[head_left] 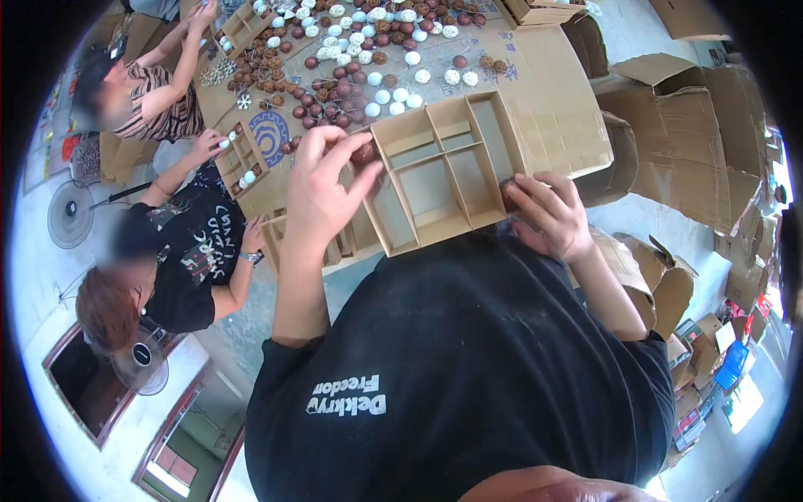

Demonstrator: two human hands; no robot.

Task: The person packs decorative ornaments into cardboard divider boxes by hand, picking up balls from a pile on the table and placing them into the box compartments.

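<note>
A cardboard divider box (pixel 443 219) with several compartments lies tilted at the table edge in front of my body, its visible compartments without balls. My left hand (pixel 326 180) is at its upper left corner, thumb and fingers closed round a dark brown ball (pixel 365 152). At the box's right side, my right hand (pixel 548 213) has its fingers on another dark brown ball (pixel 508 194), partly covered by the fingertips. Beyond the box, brown, white and woven balls (pixel 335 92) are spread over the cardboard-covered table (pixel 556 100).
Two people stand on the left, one in a striped top (pixel 163 109), one in a black shirt (pixel 188 259), each near a divider box. A second divider box (pixel 272 238) is partly behind my left forearm. Large open cartons (pixel 669 142) stand on the right.
</note>
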